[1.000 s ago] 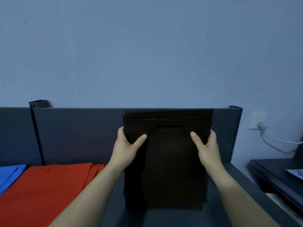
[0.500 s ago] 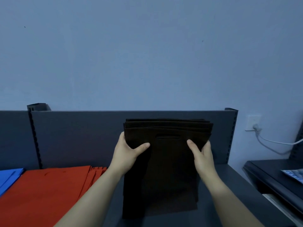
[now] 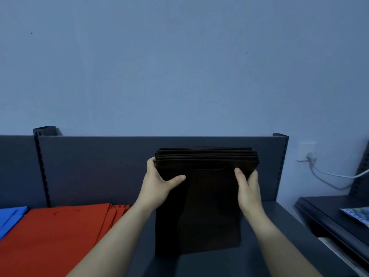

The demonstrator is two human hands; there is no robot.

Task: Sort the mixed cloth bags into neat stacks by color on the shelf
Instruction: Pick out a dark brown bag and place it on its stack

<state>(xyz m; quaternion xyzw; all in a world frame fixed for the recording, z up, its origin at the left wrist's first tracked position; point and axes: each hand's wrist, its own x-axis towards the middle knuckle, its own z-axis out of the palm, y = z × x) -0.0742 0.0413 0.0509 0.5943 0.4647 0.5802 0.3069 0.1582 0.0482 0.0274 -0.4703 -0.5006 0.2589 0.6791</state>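
Right now both hands grip a stack of black bags [image 3: 207, 198] by its upper part, over the right half of the shelf [image 3: 283, 232]. The left hand [image 3: 157, 184] curls round the stack's left edge, thumb laid across the front and fingers hidden behind. The right hand [image 3: 248, 188] does the same on the right edge, thumb on the front face. The stack stands nearly upright, tipped a little so the layered top edges show one behind another, close in front of the shelf's back panel [image 3: 99, 166]. Its lower edge hangs down near the shelf surface; whether it touches there cannot be told in the dim light.

Toward the left edge of the shelf a stack of red bags [image 3: 56, 232] lies flat, its right side slightly fanned out, just beside the left forearm. At the far left edge a stack of blue bags [image 3: 10, 218] lies flat, touching the red one.

Past the right edge of the shelf, a wall socket [image 3: 306, 151] holds a plug with a white cable [image 3: 335, 175] running off right. Below it stands another dark shelf [image 3: 323, 212] with a printed sheet [image 3: 357, 215] on it
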